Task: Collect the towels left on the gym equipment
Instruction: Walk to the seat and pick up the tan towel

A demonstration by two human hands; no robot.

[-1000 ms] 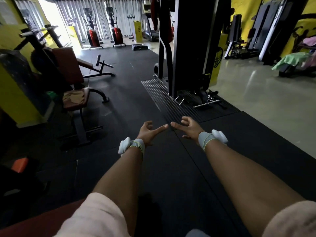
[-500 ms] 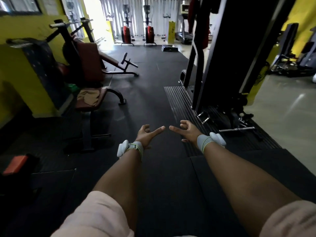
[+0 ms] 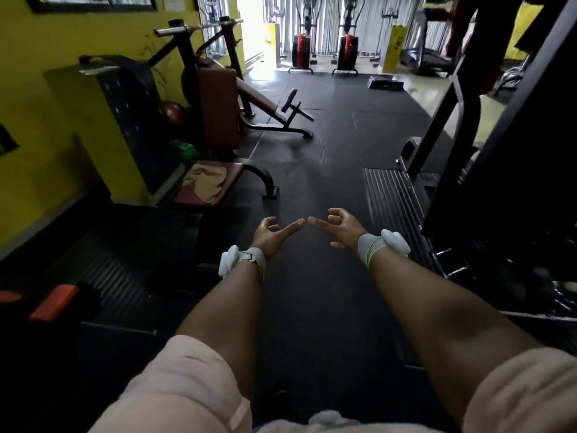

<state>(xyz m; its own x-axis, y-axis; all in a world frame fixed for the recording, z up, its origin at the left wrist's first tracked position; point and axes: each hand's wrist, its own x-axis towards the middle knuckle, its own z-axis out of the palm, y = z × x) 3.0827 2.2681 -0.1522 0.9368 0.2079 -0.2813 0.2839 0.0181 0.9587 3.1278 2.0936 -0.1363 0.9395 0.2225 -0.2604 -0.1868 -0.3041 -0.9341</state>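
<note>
Head view: I see both hands out front over the black rubber floor [image 3: 312, 170], nothing in them. Left hand [image 3: 268, 234] and right hand [image 3: 338, 226] each have a released grip, index fingers pointing inward, tips nearly meeting; prob. a ready pose, not a reach. Tan towel [image 3: 207, 184] lies crumpled on the red seat [image 3: 232, 173] of the bench at left, well apart from both hands, left there after use I'd guess. Far side of towel sits in shadow; right-hand machine [image 3: 499, 170] is too dark to check for more towels.
</note>
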